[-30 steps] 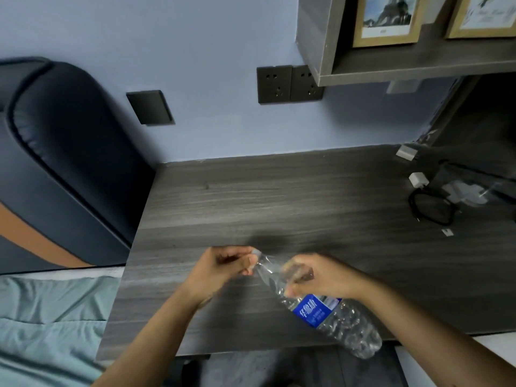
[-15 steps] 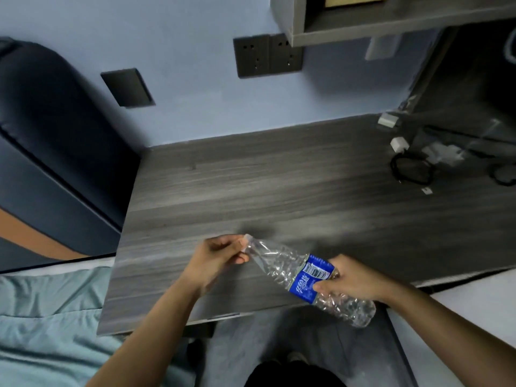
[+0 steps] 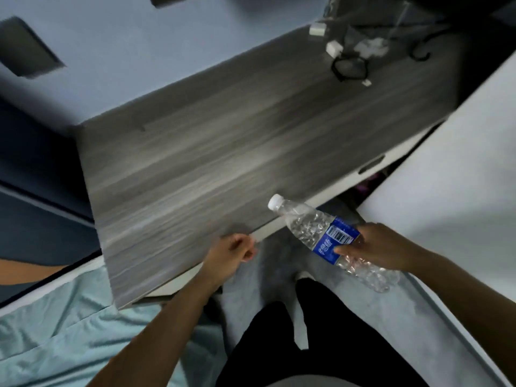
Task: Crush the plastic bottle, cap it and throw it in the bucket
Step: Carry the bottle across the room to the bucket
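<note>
Crumpled clear blue-label plastic bottle [image 3: 307, 227], capped, gripped in R hand [image 3: 382, 247].
L hand [image 3: 231, 255] apart, loosely curled, empty.

Crumpled clear bottle [image 3: 318, 233], blue label, white cap [image 3: 275, 201] on, tilted, held aloft.
</note>
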`<state>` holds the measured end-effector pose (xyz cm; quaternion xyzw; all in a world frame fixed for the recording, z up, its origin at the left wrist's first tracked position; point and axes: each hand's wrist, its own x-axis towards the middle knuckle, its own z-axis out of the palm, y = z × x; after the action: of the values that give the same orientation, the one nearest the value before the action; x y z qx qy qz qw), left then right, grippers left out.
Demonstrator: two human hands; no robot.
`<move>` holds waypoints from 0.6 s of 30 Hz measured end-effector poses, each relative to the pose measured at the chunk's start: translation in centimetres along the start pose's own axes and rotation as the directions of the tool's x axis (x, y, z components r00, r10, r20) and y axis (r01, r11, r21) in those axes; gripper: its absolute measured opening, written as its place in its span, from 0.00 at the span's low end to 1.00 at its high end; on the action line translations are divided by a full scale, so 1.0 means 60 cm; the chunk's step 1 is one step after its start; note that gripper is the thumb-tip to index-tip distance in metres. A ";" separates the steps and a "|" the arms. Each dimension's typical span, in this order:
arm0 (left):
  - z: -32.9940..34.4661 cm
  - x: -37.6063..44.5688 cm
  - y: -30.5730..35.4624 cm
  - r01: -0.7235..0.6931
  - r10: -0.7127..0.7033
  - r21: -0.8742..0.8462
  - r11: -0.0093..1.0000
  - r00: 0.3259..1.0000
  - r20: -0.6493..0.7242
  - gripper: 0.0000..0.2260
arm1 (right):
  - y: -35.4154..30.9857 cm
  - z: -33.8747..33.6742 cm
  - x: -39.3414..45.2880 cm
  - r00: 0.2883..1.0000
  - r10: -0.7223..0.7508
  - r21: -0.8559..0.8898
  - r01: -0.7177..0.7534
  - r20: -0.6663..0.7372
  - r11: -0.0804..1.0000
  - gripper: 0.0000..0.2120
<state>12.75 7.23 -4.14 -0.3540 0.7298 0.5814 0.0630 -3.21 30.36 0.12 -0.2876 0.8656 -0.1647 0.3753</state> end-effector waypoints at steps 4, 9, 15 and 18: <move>0.019 -0.019 -0.056 -0.014 -0.009 0.223 0.975 0.995 0.100 0.10 | 0.044 0.057 -0.071 0.992 0.127 0.302 -0.113 -0.027 0.947 0.08; 0.044 -0.021 -0.115 0.056 -0.101 0.369 0.928 0.990 0.103 0.11 | 0.104 0.129 -0.125 0.964 0.266 0.370 -0.252 0.015 0.894 0.10; 0.075 -0.023 -0.172 0.082 -0.182 0.547 0.833 0.975 0.130 0.13 | 0.179 0.191 -0.186 0.898 0.436 0.451 -0.412 0.056 0.792 0.14; 0.102 -0.031 -0.185 0.055 -0.205 0.619 0.783 0.963 0.173 0.15 | 0.214 0.216 -0.230 0.871 0.489 0.424 -0.463 0.053 0.778 0.15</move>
<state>18.69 12.70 -14.06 -0.2946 0.8391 0.3468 0.2980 9.25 48.03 -7.25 0.0340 0.8639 -0.2569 0.4319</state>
